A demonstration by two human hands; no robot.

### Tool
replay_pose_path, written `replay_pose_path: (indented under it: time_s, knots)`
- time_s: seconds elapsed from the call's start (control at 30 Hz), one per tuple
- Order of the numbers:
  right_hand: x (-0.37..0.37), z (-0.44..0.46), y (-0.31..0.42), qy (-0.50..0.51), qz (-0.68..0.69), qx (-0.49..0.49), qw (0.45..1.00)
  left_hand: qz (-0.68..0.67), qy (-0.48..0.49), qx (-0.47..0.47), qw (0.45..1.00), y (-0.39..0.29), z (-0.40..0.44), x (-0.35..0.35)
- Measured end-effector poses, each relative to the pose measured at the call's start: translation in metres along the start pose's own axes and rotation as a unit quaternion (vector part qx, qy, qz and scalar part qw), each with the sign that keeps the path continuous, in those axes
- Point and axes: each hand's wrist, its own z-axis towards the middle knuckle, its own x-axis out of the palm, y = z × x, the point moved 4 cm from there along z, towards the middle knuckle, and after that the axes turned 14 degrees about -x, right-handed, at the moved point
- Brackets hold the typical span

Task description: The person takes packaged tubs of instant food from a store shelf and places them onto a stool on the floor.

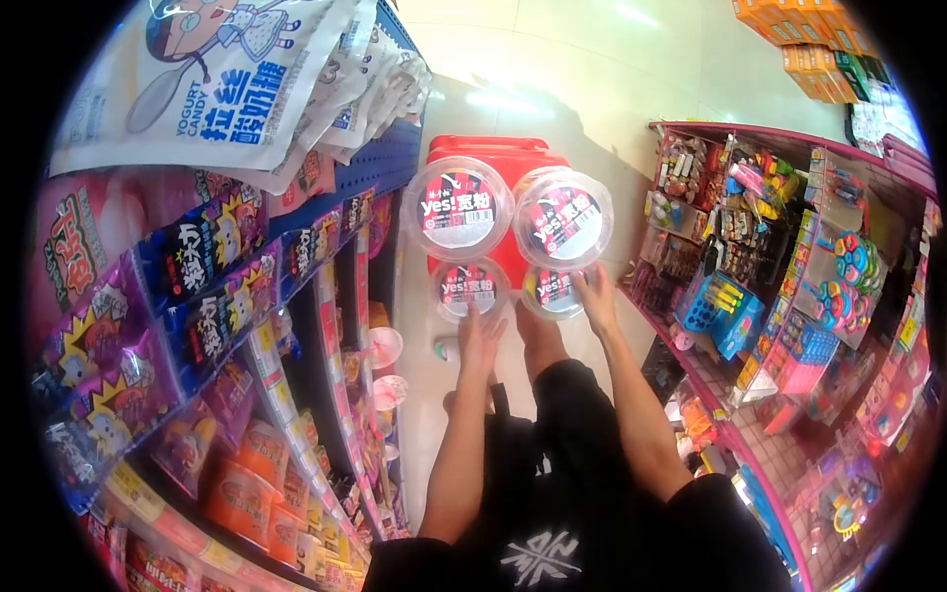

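My left hand [480,333] is at the near edge of a clear round noodle tub [468,288], its thumb on the front and the other fingers partly hidden. With fingers curled round its right side, my right hand [597,298] grips a second noodle tub [554,291]. Just beyond are two larger-looking tubs of the same kind, a left tub [458,209] and a right tub [563,219], each with a black, pink and white label. The right tub seems to have another one under it. These stand over a red basket [488,145], which they largely cover.
Shelves on my left hold hanging purple snack bags [212,326], white candy bags [212,89] and orange noodle tubs [247,493]. To my right runs a pink-edged rack [735,434] of small goods. Pale floor tiles [493,59] stretch ahead, with orange boxes [814,64] at the far right.
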Motion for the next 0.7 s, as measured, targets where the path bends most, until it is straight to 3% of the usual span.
replay_pose_path:
  time_s: [0.27,0.4,0.6,0.7]
  knots:
    - [0.020,-0.025,-0.009,-0.069,0.089,0.090,0.990,0.016,-0.025,0.008,1.000,-0.002,0.005,-0.006]
    - [0.024,-0.027,-0.019,-0.089,0.086,0.022,0.992,0.031,-0.020,0.003,0.999,-0.002,0.007,-0.008]
    - [0.022,-0.032,-0.018,-0.072,0.112,0.044,0.990,0.062,-0.001,-0.014,0.998,-0.001,0.005,-0.006]
    - [0.014,-0.044,-0.025,-0.066,0.096,0.108,0.987,0.085,-0.021,-0.028,0.996,0.002,-0.009,-0.017]
